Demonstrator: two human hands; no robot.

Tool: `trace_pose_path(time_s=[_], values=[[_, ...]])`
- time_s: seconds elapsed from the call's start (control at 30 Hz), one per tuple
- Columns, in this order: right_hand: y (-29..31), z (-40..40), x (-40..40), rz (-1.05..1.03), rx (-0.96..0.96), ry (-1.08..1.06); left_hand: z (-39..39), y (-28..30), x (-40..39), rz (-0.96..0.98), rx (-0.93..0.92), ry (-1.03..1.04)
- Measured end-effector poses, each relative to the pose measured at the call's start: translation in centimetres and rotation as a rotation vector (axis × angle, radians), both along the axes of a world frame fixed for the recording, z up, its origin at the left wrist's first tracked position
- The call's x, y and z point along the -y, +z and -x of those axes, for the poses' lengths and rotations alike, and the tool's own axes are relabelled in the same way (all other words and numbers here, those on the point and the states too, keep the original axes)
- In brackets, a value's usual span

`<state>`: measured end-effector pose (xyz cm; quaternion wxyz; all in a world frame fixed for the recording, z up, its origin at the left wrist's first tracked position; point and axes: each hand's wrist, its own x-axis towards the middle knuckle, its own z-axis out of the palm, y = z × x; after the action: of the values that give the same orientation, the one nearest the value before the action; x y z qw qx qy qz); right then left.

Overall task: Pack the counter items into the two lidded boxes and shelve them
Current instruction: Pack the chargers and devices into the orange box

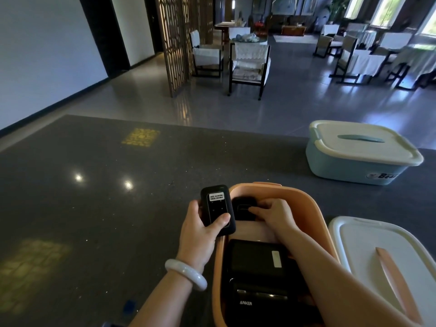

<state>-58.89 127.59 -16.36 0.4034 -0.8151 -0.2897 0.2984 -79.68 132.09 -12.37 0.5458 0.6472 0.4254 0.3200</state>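
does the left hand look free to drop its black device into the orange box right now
Probably yes. The left hand holds the black device at the rim of the open orange box, whose lid lies beside it. The right hand fills the far end, but bare floor shows between the items inside.

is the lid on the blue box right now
Yes, the white lid sits closed on the blue box at the far right of the counter, while the orange box nearer the person is open.
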Motion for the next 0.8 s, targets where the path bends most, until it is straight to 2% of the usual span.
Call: trace_pose_path(time_s=[0.13, 0.27, 0.4, 0.5, 0.6, 0.73, 0.8], values=[[0.1, 0.0, 0.2, 0.011, 0.041, 0.021, -0.1, 0.0, 0.1, -0.013, -0.006, 0.006], [1.1, 0.0, 0.5, 0.060, 0.200, 0.050, -0.4, 0.1, 0.1, -0.047, -0.031, 0.017], [3.3, -0.3, 1.7, -0.107, 0.273, -0.023, -1.2, 1.0, -0.5, -0.147, -0.117, -0.006], [5.0, -0.3, 2.3, -0.246, 0.119, 0.101, -2.3, 1.9, -1.3, -0.216, -0.160, -0.029], [5.8, 0.4, 2.4, -0.291, -0.008, 0.243, -3.9, 2.8, -1.9, -0.248, -0.174, -0.096], [5.3, 0.3, 2.4, -0.304, 0.002, 0.179, -5.8, 3.2, -2.2, -0.265, -0.200, -0.235], [4.8, -0.5, 2.9, -0.290, -0.007, 0.115, -5.9, 3.1, -2.6, -0.307, -0.228, -0.232]])
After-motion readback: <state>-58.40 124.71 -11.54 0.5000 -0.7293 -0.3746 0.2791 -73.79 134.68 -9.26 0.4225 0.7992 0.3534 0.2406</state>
